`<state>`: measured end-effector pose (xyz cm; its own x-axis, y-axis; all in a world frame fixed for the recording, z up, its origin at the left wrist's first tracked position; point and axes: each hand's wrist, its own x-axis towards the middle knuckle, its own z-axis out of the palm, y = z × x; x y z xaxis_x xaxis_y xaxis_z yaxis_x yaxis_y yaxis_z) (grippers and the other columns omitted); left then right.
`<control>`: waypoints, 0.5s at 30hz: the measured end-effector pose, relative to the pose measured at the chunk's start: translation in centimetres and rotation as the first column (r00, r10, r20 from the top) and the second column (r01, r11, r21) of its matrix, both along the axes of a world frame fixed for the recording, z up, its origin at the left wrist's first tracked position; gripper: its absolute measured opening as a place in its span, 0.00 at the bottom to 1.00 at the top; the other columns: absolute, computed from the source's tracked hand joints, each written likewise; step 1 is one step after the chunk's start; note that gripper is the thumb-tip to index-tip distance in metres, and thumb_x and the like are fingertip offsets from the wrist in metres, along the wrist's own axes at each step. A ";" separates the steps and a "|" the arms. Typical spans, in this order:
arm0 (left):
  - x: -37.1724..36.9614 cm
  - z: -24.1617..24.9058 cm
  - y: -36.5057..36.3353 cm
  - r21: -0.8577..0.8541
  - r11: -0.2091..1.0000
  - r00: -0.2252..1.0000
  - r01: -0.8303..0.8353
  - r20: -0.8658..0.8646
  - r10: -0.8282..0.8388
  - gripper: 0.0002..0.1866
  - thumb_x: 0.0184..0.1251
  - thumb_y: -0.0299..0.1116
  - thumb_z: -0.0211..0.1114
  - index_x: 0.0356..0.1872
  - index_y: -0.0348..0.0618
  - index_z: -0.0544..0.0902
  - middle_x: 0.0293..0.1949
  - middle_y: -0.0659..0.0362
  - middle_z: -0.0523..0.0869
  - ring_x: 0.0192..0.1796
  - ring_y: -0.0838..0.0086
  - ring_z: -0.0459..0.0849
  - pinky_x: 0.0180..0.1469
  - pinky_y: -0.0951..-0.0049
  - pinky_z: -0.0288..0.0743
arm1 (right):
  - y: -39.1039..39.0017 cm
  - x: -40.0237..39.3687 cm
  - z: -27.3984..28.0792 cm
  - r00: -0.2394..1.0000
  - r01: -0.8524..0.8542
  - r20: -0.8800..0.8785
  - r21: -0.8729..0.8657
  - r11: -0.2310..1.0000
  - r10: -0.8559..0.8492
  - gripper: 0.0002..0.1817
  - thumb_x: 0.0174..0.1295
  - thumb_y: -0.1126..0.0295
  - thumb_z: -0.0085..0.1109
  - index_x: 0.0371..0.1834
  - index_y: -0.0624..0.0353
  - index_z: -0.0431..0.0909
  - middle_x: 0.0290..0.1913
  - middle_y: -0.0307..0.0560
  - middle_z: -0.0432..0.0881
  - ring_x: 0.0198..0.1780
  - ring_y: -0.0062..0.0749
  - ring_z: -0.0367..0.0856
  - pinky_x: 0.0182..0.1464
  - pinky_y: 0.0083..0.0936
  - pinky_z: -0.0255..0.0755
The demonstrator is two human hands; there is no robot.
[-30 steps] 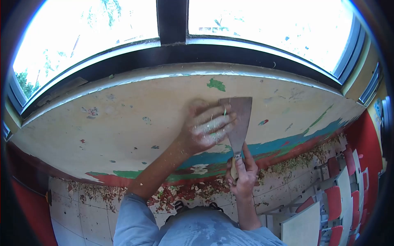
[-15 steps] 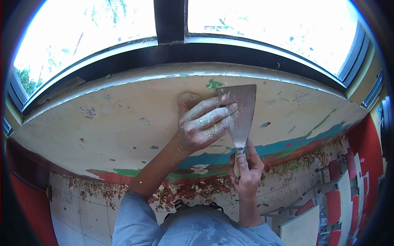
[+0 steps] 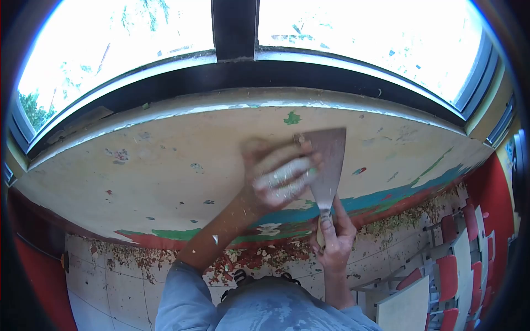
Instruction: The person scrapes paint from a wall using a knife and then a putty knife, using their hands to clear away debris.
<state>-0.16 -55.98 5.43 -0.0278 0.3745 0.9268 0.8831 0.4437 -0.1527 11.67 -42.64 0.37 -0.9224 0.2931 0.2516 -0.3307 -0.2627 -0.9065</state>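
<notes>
Classroom under renovation: red chairs [image 3: 448,271] with desks [image 3: 407,304], paint chips littering tiled floor [image 3: 105,287], scraped wall [image 3: 165,160].

Bright window [image 3: 353,33] above, flake-strewn tiled floor [image 3: 110,287], red chairs [image 3: 450,270] right

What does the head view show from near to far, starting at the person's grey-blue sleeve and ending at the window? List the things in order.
Grey-blue sleeve → right hand gripping the scraper handle → left hand pressed on the scraper blade → small green paint patch on the wall → dark window frame.
</notes>
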 end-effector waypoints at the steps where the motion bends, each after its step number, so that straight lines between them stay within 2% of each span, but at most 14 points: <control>1: 0.0 0.6 0.0 0.027 1.000 1.000 0.008 0.014 -0.008 0.14 0.37 0.28 0.64 0.32 0.47 0.84 0.38 0.63 0.84 0.49 0.73 0.80 0.49 0.66 0.63 | -0.2 -0.1 0.5 1.000 -0.001 -0.014 0.028 1.000 0.002 0.26 0.61 0.76 0.49 0.64 0.61 0.60 0.24 0.42 0.74 0.16 0.14 0.64 0.16 0.12 0.59; 3: -0.2 1.3 0.3 0.082 0.996 0.999 0.022 0.024 -0.024 0.14 0.37 0.28 0.63 0.32 0.47 0.84 0.38 0.63 0.84 0.49 0.73 0.80 0.50 0.67 0.63 | -0.6 -0.3 0.4 0.999 0.002 -0.040 0.006 1.000 -0.002 0.25 0.61 0.76 0.49 0.64 0.61 0.60 0.24 0.42 0.74 0.16 0.14 0.64 0.16 0.12 0.59; 4: -0.3 0.8 0.3 0.079 0.996 0.995 0.050 0.084 -0.056 0.12 0.38 0.28 0.64 0.30 0.49 0.84 0.38 0.65 0.84 0.48 0.75 0.81 0.53 0.66 0.59 | -0.6 -0.4 0.4 0.998 0.002 -0.060 -0.005 1.000 -0.002 0.25 0.61 0.76 0.49 0.64 0.61 0.60 0.24 0.42 0.74 0.16 0.14 0.64 0.16 0.12 0.59; 7: 0.4 0.3 0.0 0.050 0.999 1.000 0.001 0.011 -0.001 0.11 0.38 0.28 0.64 0.29 0.48 0.83 0.37 0.65 0.84 0.47 0.74 0.81 0.52 0.70 0.61 | -0.8 0.5 -0.3 1.000 -0.020 -0.007 -0.064 0.998 0.020 0.25 0.61 0.76 0.48 0.64 0.61 0.60 0.24 0.42 0.74 0.16 0.14 0.64 0.16 0.12 0.58; 11: -0.1 2.7 -0.8 0.037 0.999 0.997 -0.035 -0.067 0.038 0.10 0.39 0.27 0.64 0.28 0.48 0.83 0.36 0.64 0.84 0.47 0.73 0.81 0.49 0.70 0.61 | -1.2 -0.3 1.2 0.999 -0.001 -0.037 0.000 1.000 0.001 0.25 0.61 0.76 0.47 0.63 0.61 0.60 0.25 0.42 0.74 0.15 0.14 0.64 0.15 0.12 0.58; 12: -0.5 1.8 -0.1 0.121 0.992 0.999 0.045 -0.010 -0.044 0.10 0.38 0.28 0.64 0.28 0.48 0.83 0.36 0.65 0.84 0.47 0.74 0.81 0.49 0.67 0.60 | -1.1 -0.3 1.1 0.999 -0.006 -0.045 0.014 1.000 0.007 0.25 0.61 0.77 0.47 0.63 0.61 0.60 0.25 0.42 0.74 0.15 0.14 0.63 0.15 0.12 0.58; 15: 0.3 0.5 -0.5 0.013 1.000 0.999 0.020 0.035 -0.021 0.11 0.39 0.29 0.64 0.29 0.49 0.83 0.37 0.66 0.84 0.46 0.75 0.82 0.49 0.63 0.58 | -1.1 0.5 -0.1 1.000 -0.009 -0.008 -0.038 0.999 0.008 0.25 0.61 0.77 0.47 0.63 0.61 0.60 0.25 0.42 0.74 0.15 0.14 0.63 0.15 0.13 0.58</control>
<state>0.18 -56.46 5.88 -0.0527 0.3636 0.9301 0.8967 0.4271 -0.1162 12.18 -43.73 0.23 -0.9228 0.2946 0.2482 -0.3358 -0.2994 -0.8931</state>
